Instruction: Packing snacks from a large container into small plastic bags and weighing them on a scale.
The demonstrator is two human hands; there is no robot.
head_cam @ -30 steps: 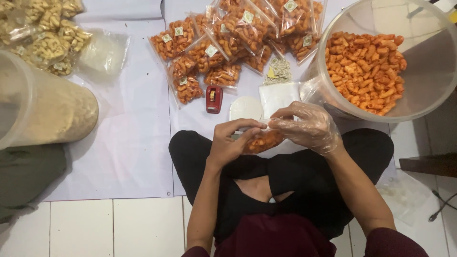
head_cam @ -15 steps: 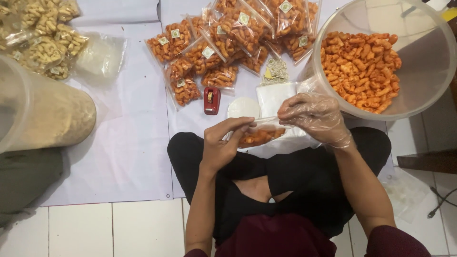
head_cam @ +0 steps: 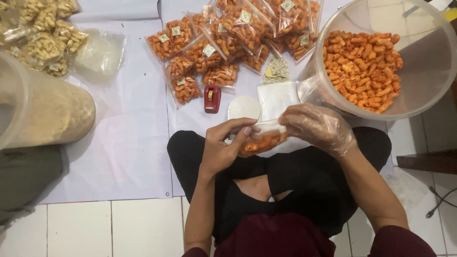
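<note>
One small bag of orange snacks (head_cam: 263,141) is pinched between both hands: bare left hand (head_cam: 227,147) grasping its left end, gloved right hand (head_cam: 320,128) its top. Just beyond lie one red tape dispenser (head_cam: 212,98), one white lid (head_cam: 244,108); farther right, one big tub (head_cam: 419,71).

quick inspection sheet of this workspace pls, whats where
surface: white sheet spread on tiled floor
job's things: small bag of orange snacks held at its top by both hands; tub of loose orange snacks at right
clutter: filled bags, red tape dispenser, empty bags, white lid, pale snack bags, tipped jar
grippers: left hand bare, right hand in clear glove
cables: dark cable at right edge
surroundings: nothing seen
</note>
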